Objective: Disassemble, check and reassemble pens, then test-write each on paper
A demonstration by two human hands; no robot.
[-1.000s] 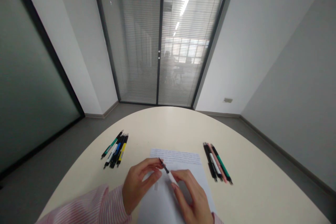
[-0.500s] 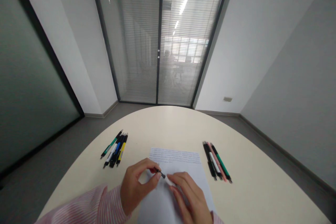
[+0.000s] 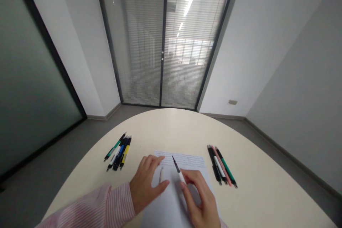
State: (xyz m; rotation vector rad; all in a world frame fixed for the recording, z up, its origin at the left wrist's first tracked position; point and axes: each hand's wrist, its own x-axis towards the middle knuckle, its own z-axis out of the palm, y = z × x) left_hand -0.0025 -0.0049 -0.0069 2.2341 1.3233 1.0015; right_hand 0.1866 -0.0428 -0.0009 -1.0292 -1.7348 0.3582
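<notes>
Black-and-white pen (image 3: pixel 177 168) points up from the right hand (image 3: pixel 200 199), its lower barrel clamped between the fingers (image 3: pixel 191 175).

Here's the cream rounded desk (image 3: pixel 171 125), a printed sheet (image 3: pixel 162 208) dead centre, one pen bunch (image 3: pixel 119 152) left of the sheet, another pen bunch (image 3: pixel 220 165) right!

I count five pens (image 3: pixel 118 152) at ten o'clock, four pens (image 3: pixel 221 166) at two o'clock, one pen (image 3: pixel 176 167) in my right hand (image 3: pixel 199 197), and one sheet of paper (image 3: pixel 171 203) under it.
</notes>
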